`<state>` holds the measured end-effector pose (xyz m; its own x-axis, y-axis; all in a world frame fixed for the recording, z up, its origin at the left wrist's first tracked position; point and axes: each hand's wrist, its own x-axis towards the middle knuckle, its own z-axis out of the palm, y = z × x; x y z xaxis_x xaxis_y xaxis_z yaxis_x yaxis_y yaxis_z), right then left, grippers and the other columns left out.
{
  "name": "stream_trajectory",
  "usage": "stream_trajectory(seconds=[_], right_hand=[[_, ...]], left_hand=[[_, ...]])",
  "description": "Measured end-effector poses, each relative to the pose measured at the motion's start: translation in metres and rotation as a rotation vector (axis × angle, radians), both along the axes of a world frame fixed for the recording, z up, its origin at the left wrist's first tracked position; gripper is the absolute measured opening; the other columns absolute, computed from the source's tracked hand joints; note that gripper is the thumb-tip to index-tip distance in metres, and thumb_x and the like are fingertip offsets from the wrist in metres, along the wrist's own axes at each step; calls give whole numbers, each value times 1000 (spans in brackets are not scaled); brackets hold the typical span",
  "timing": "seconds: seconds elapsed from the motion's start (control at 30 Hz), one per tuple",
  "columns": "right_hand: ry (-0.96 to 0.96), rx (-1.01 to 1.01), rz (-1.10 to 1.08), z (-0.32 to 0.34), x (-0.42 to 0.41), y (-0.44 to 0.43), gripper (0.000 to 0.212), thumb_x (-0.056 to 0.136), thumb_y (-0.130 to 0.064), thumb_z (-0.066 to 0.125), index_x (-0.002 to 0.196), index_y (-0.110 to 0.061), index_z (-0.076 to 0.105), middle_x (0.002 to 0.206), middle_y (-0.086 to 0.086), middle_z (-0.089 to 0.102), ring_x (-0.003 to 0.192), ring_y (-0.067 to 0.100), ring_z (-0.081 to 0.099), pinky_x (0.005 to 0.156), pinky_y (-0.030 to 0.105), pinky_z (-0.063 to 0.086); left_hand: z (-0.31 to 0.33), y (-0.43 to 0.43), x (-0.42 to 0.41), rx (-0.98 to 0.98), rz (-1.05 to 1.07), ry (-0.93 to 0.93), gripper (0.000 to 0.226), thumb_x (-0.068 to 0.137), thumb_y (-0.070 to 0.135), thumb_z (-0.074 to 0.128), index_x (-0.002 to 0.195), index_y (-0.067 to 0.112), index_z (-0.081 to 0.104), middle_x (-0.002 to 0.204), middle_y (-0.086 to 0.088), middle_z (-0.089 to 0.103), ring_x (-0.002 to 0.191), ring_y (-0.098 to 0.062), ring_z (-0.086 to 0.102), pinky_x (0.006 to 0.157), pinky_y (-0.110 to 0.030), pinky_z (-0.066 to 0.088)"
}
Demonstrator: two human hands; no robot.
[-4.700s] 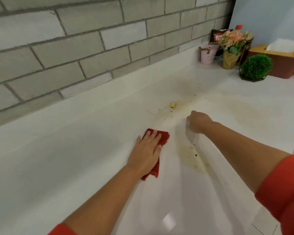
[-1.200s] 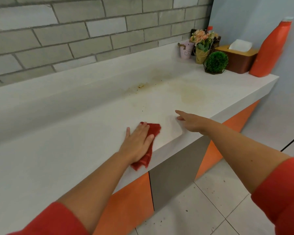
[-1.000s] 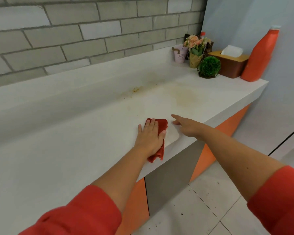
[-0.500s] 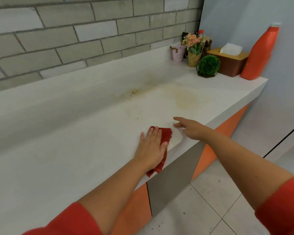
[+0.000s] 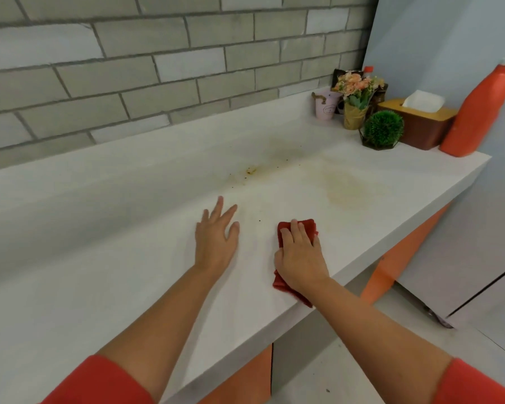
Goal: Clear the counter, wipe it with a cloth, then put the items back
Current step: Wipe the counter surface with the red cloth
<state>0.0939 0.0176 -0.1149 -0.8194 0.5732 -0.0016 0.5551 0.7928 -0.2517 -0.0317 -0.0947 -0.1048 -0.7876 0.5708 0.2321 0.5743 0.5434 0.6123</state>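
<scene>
Spreading its straight fingers and holding nothing, the left hand (image 5: 216, 240) lies flat over the long white stone desk (image 5: 99, 258). Just right of it, not touching it, the right hand (image 5: 302, 258) presses palm-down, fingers fairly straight, on the folded red cloth (image 5: 312, 227) by the desk's front edge. Further right, yellowish-brown stains (image 5: 344, 188) mark the desk.
</scene>
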Motion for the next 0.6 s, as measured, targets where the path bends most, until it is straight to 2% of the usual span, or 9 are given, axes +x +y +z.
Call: stream_trajectory(seconds=[0.1,0.2,0.27,0.33,0.4,0.47,0.53,0.6], right_hand=[[-78,34,-2,0,-23,6,56,100,-27,17,151,-9,3,159,10,-1,148,23,-2,120,44,2],[-82,103,143,-2,-29,-10,57,98,-30,10,151,-10,3,159,7,0,148,21,-2,120,42,-2],[-34,94,329,-3,-14,-23,71,86,-40,-5,151,-15,6,160,1,3,148,15,-1,116,33,-10],[-27,24,409,-2,5,-23,82,76,-47,-11,151,-24,11,159,-6,4,147,10,-2,112,27,-15],[-17,10,348,-2,10,-7,78,77,-51,-10,149,-34,13,159,-8,0,147,12,-7,112,30,-16],[-41,38,201,-1,-1,14,64,87,-50,-2,149,-37,11,159,-2,-6,147,17,-12,115,37,-14],[-79,57,90,-1,-23,28,52,99,-40,11,150,-31,8,159,7,-7,147,21,-10,118,38,-8],[-76,63,42,-3,-49,32,51,101,-35,14,151,-26,7,159,11,-4,147,24,-6,119,37,-4]], left_hand=[[-2,-5,-24,-174,85,9,45,101,36,31,145,28,31,159,6,1,145,-37,-2,116,-49,1],[-4,-7,-47,-385,96,5,50,101,39,21,149,26,17,159,4,-6,145,-35,-8,115,-53,-1],[-8,-9,-65,-468,90,14,53,101,40,18,151,23,10,159,2,-8,146,-29,-10,115,-53,-3],[-11,-13,-85,-518,115,36,54,101,40,16,151,19,8,159,1,-7,146,-28,-9,115,-52,-2],[-13,-18,-105,-552,174,42,55,101,39,16,150,14,10,159,-2,-1,146,-28,-2,116,-52,2],[-14,-25,-119,-560,233,52,54,101,36,18,148,9,21,157,-7,16,144,-27,14,115,-48,13],[-16,-29,-124,-532,257,86,49,101,33,22,141,8,35,149,-9,34,135,-28,32,109,-43,26],[-18,-30,-124,-499,258,128,45,101,30,25,137,8,41,144,-10,40,129,-29,38,104,-41,31]])
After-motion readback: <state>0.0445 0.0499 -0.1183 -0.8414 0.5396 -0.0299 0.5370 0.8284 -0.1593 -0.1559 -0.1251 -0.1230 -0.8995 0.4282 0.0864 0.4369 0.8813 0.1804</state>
